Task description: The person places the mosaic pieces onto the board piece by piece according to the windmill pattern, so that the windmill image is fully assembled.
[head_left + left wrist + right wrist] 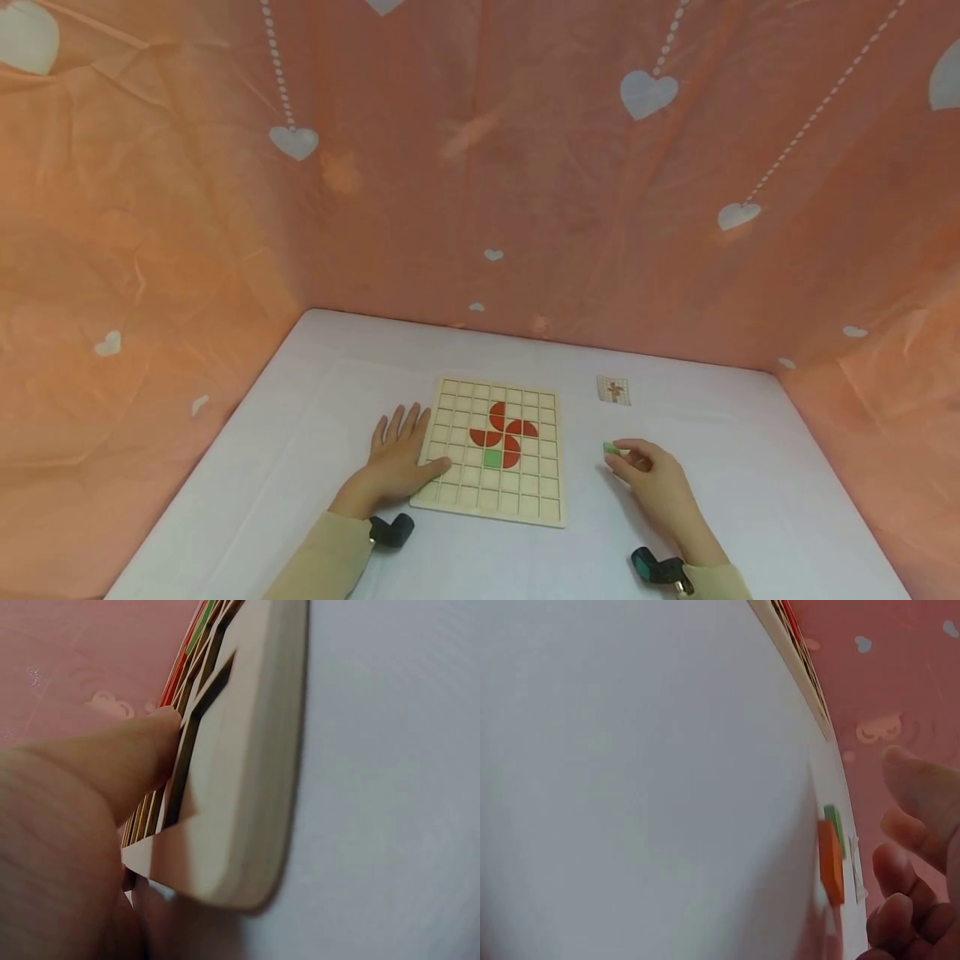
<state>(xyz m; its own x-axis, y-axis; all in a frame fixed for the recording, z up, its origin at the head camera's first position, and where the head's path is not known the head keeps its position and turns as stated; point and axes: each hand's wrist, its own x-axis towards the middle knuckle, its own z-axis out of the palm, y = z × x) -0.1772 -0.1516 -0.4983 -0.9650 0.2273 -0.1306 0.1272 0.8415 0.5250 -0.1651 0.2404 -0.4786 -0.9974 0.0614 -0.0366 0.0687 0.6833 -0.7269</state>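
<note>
A pale wooden grid board (465, 492) carries several red leaf-shaped pieces (511, 452) arranged as a pinwheel, with one green square tile (492, 458) among them. My left hand (397, 467) lies along the board's left side, fingers spread on the cloth and thumb on the board's edge. To the right of the board, my right hand (656, 483) hovers with fingers bent over another green tile (609, 447). From the right wrist view, that tile lies beside an orange block (830, 862), both a little apart from the fingers. In the head view the hand hides the orange block.
A small printed card (614, 390) with a pinwheel pattern lies beyond the right hand. White cloth covers the table (352, 358). Pink-orange curtains (450, 167) with white hearts stand around its back and sides. Each wrist wears a black camera (660, 569).
</note>
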